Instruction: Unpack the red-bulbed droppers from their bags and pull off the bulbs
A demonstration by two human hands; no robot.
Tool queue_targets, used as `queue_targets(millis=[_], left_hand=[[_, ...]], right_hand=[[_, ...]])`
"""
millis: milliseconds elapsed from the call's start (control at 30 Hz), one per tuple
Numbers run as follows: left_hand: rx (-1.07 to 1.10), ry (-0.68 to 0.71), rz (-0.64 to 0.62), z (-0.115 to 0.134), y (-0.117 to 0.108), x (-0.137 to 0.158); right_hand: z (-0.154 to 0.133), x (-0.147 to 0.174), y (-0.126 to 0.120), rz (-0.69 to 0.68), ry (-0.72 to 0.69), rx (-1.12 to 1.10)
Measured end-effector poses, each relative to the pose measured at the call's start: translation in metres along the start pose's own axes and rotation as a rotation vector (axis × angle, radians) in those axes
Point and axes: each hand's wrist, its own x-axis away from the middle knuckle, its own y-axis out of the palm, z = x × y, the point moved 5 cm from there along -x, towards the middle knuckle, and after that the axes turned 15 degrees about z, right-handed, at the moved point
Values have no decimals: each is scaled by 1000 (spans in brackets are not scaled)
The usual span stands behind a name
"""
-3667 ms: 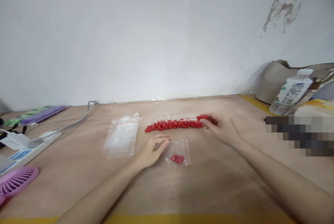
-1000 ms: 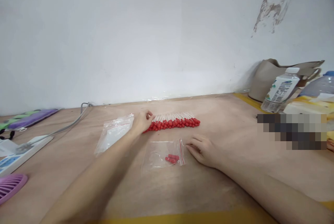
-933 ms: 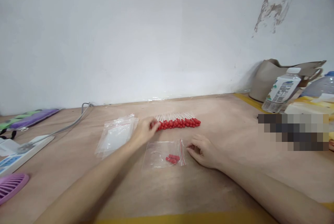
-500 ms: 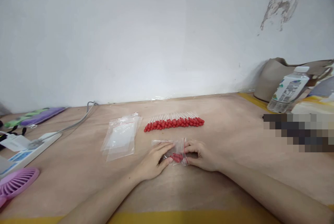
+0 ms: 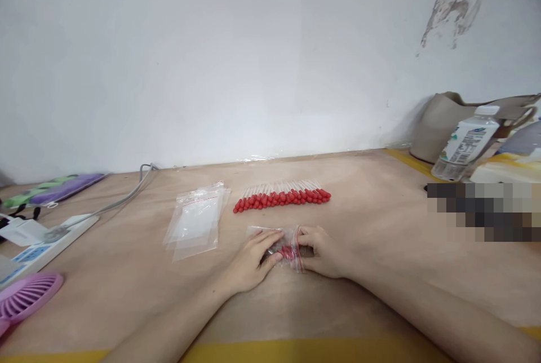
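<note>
A clear zip-lock bag [image 5: 289,233] with a red strip at its mouth lies on the table between my hands. Inside it several red heads [image 5: 288,252] show through the plastic. My left hand [image 5: 256,259] holds the bag's closed end, thumb near the red heads and fingers over the far edge. At the mouth, my right hand [image 5: 323,253] has its thumb and fingers on the two edges beside the red strip; its fingertips are partly hidden by the plastic. Just beyond lies a row of thin white sticks with red heads [image 5: 282,198].
More clear zip-lock bags [image 5: 196,222] lie stacked at the left. A power strip [image 5: 54,244] with a grey cable, a pink fan [image 5: 31,298] and a purple pouch [image 5: 70,188] are farther left. A bottle [image 5: 467,143] and a beige bag [image 5: 435,126] stand at the right.
The bag's mouth has shifted slightly under my right hand, and the red heads inside look more covered by wrinkled plastic. My left hand has barely moved.
</note>
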Motion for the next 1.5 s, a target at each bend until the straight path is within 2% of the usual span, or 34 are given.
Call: queue_targets(millis=[133,233,500,667,867,1000,1133,1200,1300,1400,1500], left_hand=[[-22,31,-52,1,-2,0],[-47,52,-104,2,-4,1],[-170,140,-210,3,-5,7],[-203,183,-251,5,-4,10],[-210,142,-243,6,-5,14],[-241,100,-220,7,-8,16],[-238,182,-146,15,-11,7],[-209,255,-155,20,-8,-1],[-167,356,-245,24,1,-11],[-151,370,-349,22,9,-14],[-143,319,-387,19,13,-14]], right_hand=[[4,4,2,31,-33,115],[10,5,-2,31,-5,199],[25,11,-37,-89,127,31],[34,12,-39,-80,222,-41],[39,10,-40,-124,250,-33],[56,15,-57,-97,394,-75],[71,17,-80,-89,491,-156],[79,17,-94,-42,529,-210],[93,18,-113,101,603,-288],[106,19,-130,379,662,-274],[113,18,-133,624,693,-220]])
